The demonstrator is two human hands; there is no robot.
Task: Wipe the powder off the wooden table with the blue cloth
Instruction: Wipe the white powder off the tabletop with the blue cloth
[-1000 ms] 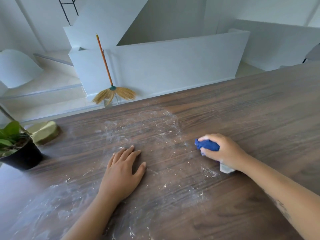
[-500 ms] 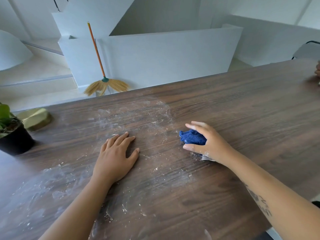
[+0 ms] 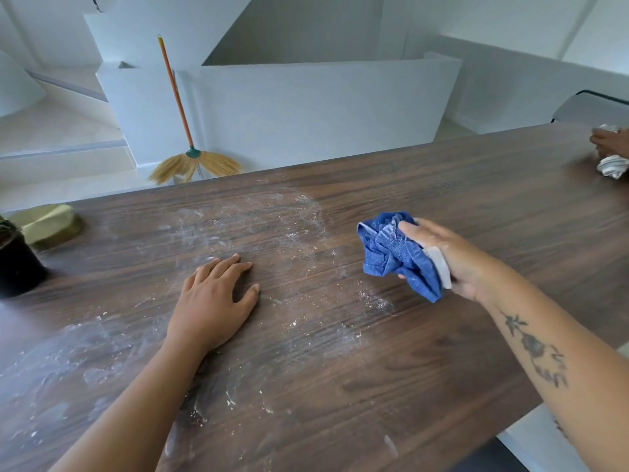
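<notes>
The right hand [image 3: 452, 260] grips the bunched blue cloth [image 3: 394, 253], lifted right of the left hand [image 3: 212, 301], which lies flat on the powder [image 3: 238, 226]-smeared wooden table [image 3: 442, 199].

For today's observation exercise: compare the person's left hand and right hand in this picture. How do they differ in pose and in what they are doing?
The left hand lies flat, palm down, on the wooden table; the right hand is turned on its side. The left hand is empty with fingers spread; the right hand grips a bunched blue cloth. The left hand rests amid the powder; the right hand is beside it, over cleaner wood. Both are bare.
</notes>
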